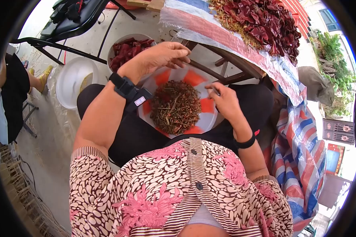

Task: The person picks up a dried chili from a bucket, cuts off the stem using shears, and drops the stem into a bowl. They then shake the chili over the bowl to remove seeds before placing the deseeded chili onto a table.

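Observation:
My left hand (164, 57) is over the far rim of a basin, beside a bowl of dried red chillies (124, 53). Its fingers are loosely curved and apart, and I see nothing in them. On the basin's right side, my right hand (226, 102) pinches a small dark metallic-looking object (216, 91) whose kind I cannot make out. Between my knees stands the white and orange-red basin (210, 114), holding a heap of dry chilli stems and scraps (174, 107). Black bands circle both wrists, and the left one carries a small device (126, 89).
A table under a striped woven sheet (229, 37) bears a large pile of dried chillies (265, 23). A white tub (73, 93) is on the floor at left, near a black chair (77, 31) and another person's leg (37, 81). Striped sheeting (300, 146) hangs at right.

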The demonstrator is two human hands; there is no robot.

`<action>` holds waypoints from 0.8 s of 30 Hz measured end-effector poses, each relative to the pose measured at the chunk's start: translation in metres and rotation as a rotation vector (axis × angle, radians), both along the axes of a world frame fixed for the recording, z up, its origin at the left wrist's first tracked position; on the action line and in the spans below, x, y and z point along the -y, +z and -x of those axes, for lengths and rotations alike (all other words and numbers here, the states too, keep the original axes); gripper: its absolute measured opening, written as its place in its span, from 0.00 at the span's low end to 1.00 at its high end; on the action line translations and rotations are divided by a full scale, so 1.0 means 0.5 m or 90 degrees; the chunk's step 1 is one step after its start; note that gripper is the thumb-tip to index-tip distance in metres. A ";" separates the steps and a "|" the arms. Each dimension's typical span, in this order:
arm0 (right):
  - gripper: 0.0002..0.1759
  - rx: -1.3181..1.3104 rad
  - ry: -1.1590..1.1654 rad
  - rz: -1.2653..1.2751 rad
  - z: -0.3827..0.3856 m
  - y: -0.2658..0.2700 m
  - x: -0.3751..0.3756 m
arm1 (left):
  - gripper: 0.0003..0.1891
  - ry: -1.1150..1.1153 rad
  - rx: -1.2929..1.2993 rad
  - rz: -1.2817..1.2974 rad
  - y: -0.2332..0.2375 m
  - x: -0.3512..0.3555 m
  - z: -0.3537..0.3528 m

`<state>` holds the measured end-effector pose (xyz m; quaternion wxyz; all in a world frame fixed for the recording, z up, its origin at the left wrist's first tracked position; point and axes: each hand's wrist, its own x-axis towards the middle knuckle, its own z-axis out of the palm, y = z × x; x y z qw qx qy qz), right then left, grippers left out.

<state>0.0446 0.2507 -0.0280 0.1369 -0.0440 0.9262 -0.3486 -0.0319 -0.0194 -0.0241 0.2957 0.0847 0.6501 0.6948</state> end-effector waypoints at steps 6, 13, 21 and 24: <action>0.12 -0.235 -0.079 -0.024 0.091 0.100 -0.090 | 0.17 0.066 -0.015 0.002 0.013 0.021 0.000; 0.12 -0.080 0.232 -0.226 0.065 0.018 0.041 | 0.16 0.073 -0.054 0.015 0.021 0.026 -0.011; 0.13 0.194 0.353 -0.283 0.088 -0.433 0.170 | 0.17 0.098 -0.080 0.023 0.013 0.050 -0.013; 0.17 0.225 0.284 -0.213 0.100 -0.551 0.171 | 0.18 0.123 -0.085 0.021 0.015 0.065 -0.019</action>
